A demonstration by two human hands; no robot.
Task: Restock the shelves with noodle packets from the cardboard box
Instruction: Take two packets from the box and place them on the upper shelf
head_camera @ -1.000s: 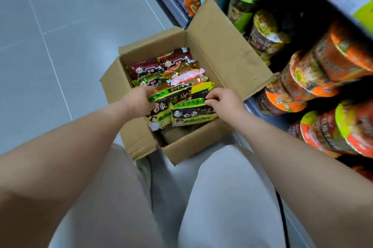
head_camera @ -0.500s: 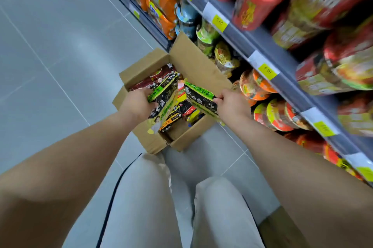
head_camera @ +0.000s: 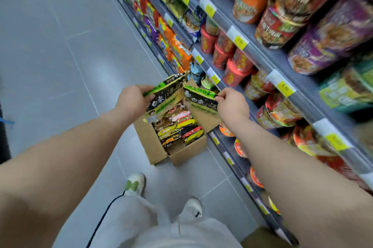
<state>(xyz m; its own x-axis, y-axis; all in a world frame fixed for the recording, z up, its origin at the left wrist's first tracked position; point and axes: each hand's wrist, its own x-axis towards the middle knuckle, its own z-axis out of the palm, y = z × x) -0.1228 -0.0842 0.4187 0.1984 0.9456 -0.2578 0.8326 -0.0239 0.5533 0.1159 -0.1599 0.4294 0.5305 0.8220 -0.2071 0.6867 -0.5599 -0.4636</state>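
My left hand point(head_camera: 133, 100) is curled tight round the end of a green-and-black noodle packet point(head_camera: 165, 94), maybe a few stacked. My right hand point(head_camera: 232, 106) pinches a second packet point(head_camera: 199, 99) by its top edge. Both hang above the cardboard box point(head_camera: 151, 142) on the floor point(head_camera: 60, 65), beside the shelves point(head_camera: 260, 57). A small pinch on shiny wrap could slip. Then the packet might drop, or bump the noodle cups point(head_camera: 234, 72).

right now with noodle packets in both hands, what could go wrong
The right hand pinches one packet by a top corner only, so it could slip and fall. The left hand grips a bundle of packets along one edge; one might slide out. The cardboard box sits near the feet, a possible trip.
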